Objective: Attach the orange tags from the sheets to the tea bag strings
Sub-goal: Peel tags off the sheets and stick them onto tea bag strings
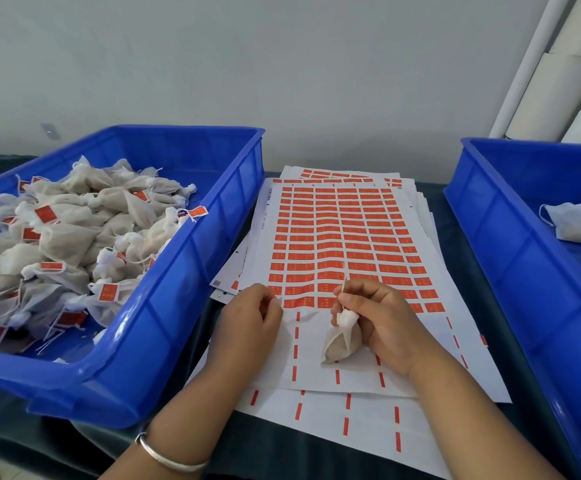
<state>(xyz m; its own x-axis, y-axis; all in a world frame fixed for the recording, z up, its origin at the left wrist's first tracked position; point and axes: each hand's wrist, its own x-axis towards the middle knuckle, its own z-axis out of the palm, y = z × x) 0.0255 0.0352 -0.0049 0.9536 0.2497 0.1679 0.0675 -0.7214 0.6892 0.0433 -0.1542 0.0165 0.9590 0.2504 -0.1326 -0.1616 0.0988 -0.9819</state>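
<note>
Task progress: well under way, by the look of it. The left bin (185,258) holds a large heap of tagged tea bags (74,237), each string ending in an orange tag. The lower rows of the top sheet (337,244) are already stripped, leaving only short orange dashes on white backing.
Work remaining: most rows of orange tags (334,233) are still on the top sheet, and more sheets lie stacked beneath. The right bin (511,244) shows one untagged tea bag (576,225); how many more it holds cannot be told.
Current step (judged): a tag is about to be lifted for the bag in hand.
Right hand (382,317): fingers curled around a tea bag (341,341), thumb and forefinger pinching its string (344,289) upright just above the white knot. The bag hangs over the stripped part of the sheet.
Left hand (247,323): fingers loosely curled, tips at the lowest remaining tag row; whether a tag is pinched cannot be told.
Tea bags: soft, translucent white mesh pouches, gathered at the neck, with tan filling.
Tags: small, flat, glossy orange rectangles in a regular grid.
Sheets: thin white paper, slightly wavy, fanned in a loose stack.
Bins: rigid blue moulded plastic, ribbed walls, rolled rims.
Tabletop (455,216): covered in dark cloth.
</note>
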